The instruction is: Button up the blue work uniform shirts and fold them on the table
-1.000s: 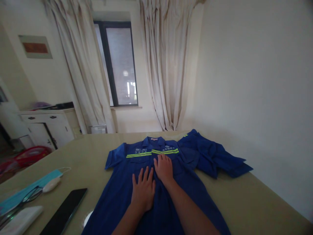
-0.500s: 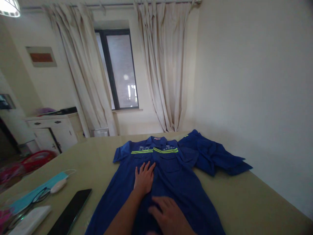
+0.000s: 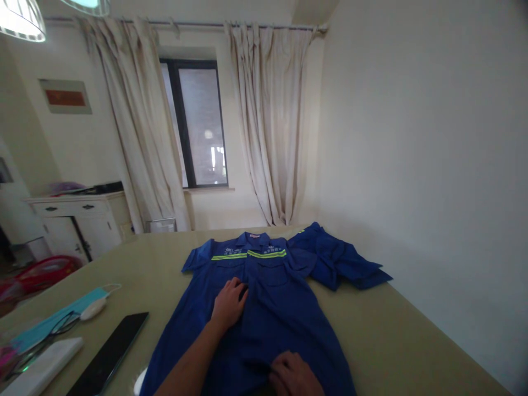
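Note:
A blue short-sleeved work shirt (image 3: 280, 308) lies front up on the table, collar toward the window, with a yellow-green stripe across the chest. On its front, just below the chest pockets, my left hand (image 3: 229, 303) has its fingers curled in at the button edge, seemingly gripping the cloth. Lower down, my right hand (image 3: 296, 375) is closed on the shirt's front near the bottom of the view, where the cloth lifts into a dark fold. Its fingertips are partly hidden.
Another blue garment (image 3: 342, 256) lies folded beside the shirt's right sleeve. On the left of the table (image 3: 165, 275) are a black phone (image 3: 109, 352), a white box-like object (image 3: 45, 363), glasses (image 3: 64, 324), a blue face mask (image 3: 61, 316) and a white oval object (image 3: 93, 309).
My left hand has gone from lying spread to curled fingers at the button edge. My right hand has moved down and right and closed on the cloth. The view has shifted slightly.

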### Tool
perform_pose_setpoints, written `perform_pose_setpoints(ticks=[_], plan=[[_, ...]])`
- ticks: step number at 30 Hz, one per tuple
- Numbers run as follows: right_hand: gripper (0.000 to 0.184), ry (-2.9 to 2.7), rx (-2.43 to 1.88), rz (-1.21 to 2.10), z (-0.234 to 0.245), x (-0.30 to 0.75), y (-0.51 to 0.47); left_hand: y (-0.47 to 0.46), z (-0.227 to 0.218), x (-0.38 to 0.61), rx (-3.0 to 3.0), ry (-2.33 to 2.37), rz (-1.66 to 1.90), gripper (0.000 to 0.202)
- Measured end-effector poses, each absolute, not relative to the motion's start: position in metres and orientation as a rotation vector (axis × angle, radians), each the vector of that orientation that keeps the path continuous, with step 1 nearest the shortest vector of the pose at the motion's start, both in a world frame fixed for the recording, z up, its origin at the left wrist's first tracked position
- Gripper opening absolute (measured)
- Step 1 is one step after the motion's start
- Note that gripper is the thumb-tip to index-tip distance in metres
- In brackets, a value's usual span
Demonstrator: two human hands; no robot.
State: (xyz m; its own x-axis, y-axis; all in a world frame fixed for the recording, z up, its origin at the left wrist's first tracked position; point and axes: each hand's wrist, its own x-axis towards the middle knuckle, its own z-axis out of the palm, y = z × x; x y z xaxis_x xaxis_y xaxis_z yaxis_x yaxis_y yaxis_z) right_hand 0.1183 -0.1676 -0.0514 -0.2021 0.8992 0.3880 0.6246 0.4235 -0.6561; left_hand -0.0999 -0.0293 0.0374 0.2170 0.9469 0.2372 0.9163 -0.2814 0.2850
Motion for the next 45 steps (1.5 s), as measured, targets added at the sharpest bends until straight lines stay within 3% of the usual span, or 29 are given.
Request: perform_pose_setpoints(ticks=[3,6,9,13,18,22,30,36,42,45], plan=[[0.046,-1.253,-1.438,0.714,-0.034,0.137,-0.171,-0.046,0.041,-0.106,2.385,1.754,0.529,0.037],[0.080,-0.718,-1.491,0.758,-0.025,0.154,-0.171,-0.076,0.042,-0.121,2.336,1.664,0.480,0.044],[0.090,-0.597,-1.500,0.671,-0.033,0.167,-0.169,-0.120,0.030,-0.141,2.274,1.548,0.427,0.051],[0.080,-0.942,-1.453,0.550,-0.052,0.163,-0.172,-0.169,-0.003,-0.165,2.584,1.403,0.277,0.063],[0.026,-1.966,-1.058,0.282,-0.057,0.126,-0.176,-0.181,-0.019,-0.177,2.854,1.420,0.471,0.047],[0.036,-2.324,-0.907,-0.159,-0.051,0.114,-0.173,-0.176,-0.025,-0.166,2.835,1.490,0.479,0.039],[0.057,-2.285,-1.375,0.269,-0.009,0.109,-0.190,-0.177,-0.033,-0.128,2.850,1.295,0.366,0.067],[0.040,-2.188,-1.457,0.367,0.025,0.089,-0.159,-0.173,0.019,-0.126,2.571,1.336,0.235,0.088],[0.041,-2.035,-1.563,0.555,0.022,0.078,-0.092,-0.138,0.026,-0.119,2.426,1.536,0.290,0.056],[0.043,-1.995,-1.591,0.580,0.021,0.074,-0.068,-0.116,0.025,-0.118,2.384,1.598,0.294,0.052]])
